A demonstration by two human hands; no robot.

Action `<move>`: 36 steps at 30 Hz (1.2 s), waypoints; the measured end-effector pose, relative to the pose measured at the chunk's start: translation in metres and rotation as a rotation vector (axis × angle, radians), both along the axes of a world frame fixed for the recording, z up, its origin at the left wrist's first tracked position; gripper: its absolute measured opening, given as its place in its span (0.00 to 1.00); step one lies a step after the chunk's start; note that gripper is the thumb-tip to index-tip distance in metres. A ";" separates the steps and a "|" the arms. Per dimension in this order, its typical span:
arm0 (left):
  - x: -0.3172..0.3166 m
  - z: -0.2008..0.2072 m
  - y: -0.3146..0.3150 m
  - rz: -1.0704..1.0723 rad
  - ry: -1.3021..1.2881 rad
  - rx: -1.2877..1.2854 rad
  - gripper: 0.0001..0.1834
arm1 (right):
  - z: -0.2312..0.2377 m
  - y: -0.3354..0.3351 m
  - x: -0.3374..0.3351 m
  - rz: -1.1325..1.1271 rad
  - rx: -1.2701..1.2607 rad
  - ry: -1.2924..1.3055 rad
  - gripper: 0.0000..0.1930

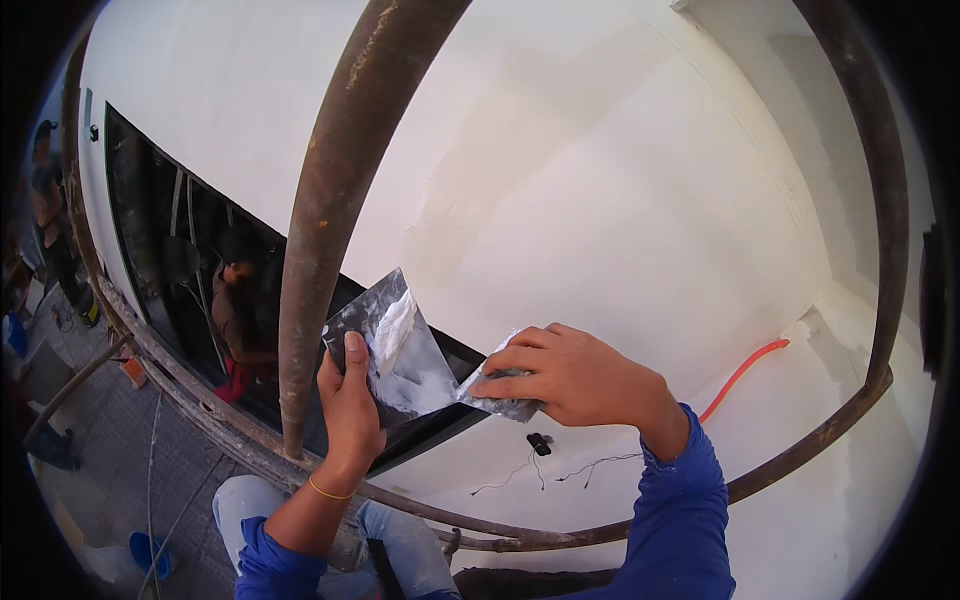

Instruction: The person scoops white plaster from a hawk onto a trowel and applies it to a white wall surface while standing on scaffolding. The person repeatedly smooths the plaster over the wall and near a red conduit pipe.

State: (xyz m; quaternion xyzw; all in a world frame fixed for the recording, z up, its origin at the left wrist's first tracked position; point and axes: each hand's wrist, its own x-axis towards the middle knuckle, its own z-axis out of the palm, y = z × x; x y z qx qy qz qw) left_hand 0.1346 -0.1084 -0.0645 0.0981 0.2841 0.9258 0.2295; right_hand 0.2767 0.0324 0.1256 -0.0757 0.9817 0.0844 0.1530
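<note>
My left hand grips a flat metal plate by its near left edge, with the thumb on top. White putty is heaped on the plate and smeared over its surface. My right hand is closed on a putty scraper, its fingers pressed over the broad blade. White putty coats part of that blade. The scraper meets the plate's right corner; whether they touch or only overlap in view, I cannot tell. Both tools are held in front of the pale wall.
Scaffold pipes frame me, with a curved rail around the front. A dark window at left shows a person. An orange-red conduit and a black fitting with wires come from the wall. Below stand a blue bucket and another person.
</note>
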 end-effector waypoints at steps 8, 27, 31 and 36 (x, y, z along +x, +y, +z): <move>0.022 -0.111 0.018 -0.364 -0.298 -0.121 0.18 | 0.058 0.088 -0.139 -0.235 0.334 0.856 0.24; 0.027 -0.158 0.023 -0.494 -0.233 -0.236 0.24 | 0.102 0.148 -0.259 -0.310 0.783 1.180 0.23; 0.028 -0.172 0.026 -0.558 -0.185 -0.277 0.25 | 0.105 0.148 -0.264 -0.331 0.802 1.169 0.24; 0.035 -0.178 0.032 -0.534 -0.242 -0.344 0.26 | 0.088 0.150 -0.272 -0.346 0.813 1.166 0.29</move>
